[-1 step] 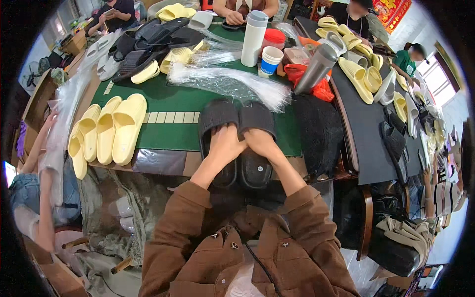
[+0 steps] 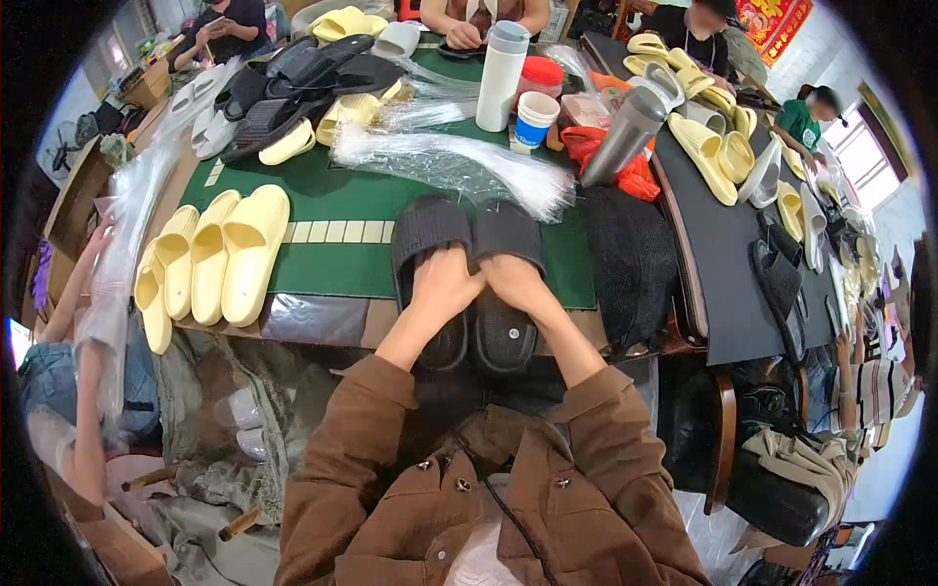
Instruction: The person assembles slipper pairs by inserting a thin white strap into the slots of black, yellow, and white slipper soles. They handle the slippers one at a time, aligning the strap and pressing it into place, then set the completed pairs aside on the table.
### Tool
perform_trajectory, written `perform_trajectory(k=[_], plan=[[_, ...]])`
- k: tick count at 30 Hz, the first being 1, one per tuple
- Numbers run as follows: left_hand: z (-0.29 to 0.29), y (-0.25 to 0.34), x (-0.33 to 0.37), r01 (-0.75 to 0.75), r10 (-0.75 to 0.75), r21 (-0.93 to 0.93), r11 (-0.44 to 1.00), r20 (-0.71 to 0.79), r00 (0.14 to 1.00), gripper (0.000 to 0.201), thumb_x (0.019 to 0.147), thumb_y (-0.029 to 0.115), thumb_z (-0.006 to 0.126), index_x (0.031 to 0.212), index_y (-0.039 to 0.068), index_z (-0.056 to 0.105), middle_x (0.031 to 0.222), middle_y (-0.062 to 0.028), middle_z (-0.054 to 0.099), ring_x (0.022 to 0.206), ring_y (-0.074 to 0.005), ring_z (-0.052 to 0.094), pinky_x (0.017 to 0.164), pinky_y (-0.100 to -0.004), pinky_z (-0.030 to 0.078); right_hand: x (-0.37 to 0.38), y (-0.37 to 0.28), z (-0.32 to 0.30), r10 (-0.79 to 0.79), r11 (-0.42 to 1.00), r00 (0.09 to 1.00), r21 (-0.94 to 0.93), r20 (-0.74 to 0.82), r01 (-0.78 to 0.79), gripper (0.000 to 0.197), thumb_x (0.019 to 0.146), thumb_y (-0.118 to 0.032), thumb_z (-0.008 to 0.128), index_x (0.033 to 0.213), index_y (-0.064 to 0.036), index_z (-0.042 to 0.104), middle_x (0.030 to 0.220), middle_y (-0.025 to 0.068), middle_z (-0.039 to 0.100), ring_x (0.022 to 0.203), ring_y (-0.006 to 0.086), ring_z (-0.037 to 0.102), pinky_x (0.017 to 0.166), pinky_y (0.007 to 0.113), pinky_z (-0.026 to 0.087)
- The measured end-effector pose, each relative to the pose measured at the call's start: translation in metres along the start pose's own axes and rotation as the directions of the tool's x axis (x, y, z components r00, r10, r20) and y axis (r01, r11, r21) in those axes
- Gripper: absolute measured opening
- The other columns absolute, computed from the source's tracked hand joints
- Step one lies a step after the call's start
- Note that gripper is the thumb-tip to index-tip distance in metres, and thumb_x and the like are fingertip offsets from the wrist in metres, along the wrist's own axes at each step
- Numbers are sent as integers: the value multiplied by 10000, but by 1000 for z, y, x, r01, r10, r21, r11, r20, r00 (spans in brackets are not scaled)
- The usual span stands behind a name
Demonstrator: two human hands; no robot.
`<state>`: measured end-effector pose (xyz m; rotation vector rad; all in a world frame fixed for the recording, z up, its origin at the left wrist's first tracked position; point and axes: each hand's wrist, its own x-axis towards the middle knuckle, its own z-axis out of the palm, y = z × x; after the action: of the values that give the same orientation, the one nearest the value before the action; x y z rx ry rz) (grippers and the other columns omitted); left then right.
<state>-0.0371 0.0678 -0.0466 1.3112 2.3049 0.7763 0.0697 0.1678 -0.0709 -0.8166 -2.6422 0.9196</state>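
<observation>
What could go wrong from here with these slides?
The black slides seem to overhang the table, so might drop if the left hand and right hand let go. Clear plastic bags lie close to their toes and could snag. The leftmost yellow slide also juts past the table edge and might be knocked off.

It's a workshop (slippers [image 2: 506,234] crowd the tables [image 2: 723,278]).

Head-worn left fisheye, looking down and forward, close above brown sleeves [image 2: 357,439], facing a green tabletop [image 2: 342,271]
</observation>
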Motion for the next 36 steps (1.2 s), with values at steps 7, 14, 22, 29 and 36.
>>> perform_trajectory(k=[7, 14, 22, 29, 36], plan=[[11, -7, 1, -102, 120, 135, 986, -138, 983, 421, 814, 316, 624, 986, -68, 630, 993, -273, 646, 910, -407, 639, 800, -467, 514, -37, -16, -21, -85, 996, 996, 0, 34, 85, 381, 940, -208, 487, 1240, 27, 491, 1236, 286, 515, 1170, 455, 452, 967, 453, 372], [6, -8, -6, -77, 97, 148, 986, -129, 987, 402, 844, 321, 615, 958, -63, 645, 993, -258, 651, 911, -394, 643, 795, -461, 517, -76, -42, -48, -387, 922, 891, -84, -239, 378, 305, 879, -95, 594, 1164, 12, 579, 1137, 227, 608, 1077, 382, 576, 908, 414, 455], [10, -2, -1, -95, 126, 166, 981, -186, 974, 431, 861, 349, 598, 966, -66, 646, 1004, -254, 649, 928, -392, 637, 844, -464, 492, 20, 9, -83, -24, 996, 914, 68, -404, 56, 216, 878, -171, 597, 1009, -17, 670, 904, 196, 677, 854, 346, 668, 746, 383, 510], [12, -6, -1, -94, 126, 173, 981, -188, 974, 437, 857, 350, 590, 963, -72, 638, 997, -254, 646, 932, -395, 629, 871, -477, 470, 90, 44, -64, -66, 998, 964, -1, -257, 68, 343, 851, -183, 606, 1174, -72, 639, 877, 191, 692, 802, 325, 683, 728, 376, 515], [11, -10, 0, -104, 128, 141, 985, -174, 976, 472, 836, 375, 610, 986, -73, 634, 1016, -269, 636, 939, -421, 615, 876, -491, 468, 104, 10, -63, 55, 796, 994, 606, -97, 16, 329, 871, -107, 575, 1179, 9, 590, 929, 84, 695, 703, 112, 630, 590, 229, 469]])
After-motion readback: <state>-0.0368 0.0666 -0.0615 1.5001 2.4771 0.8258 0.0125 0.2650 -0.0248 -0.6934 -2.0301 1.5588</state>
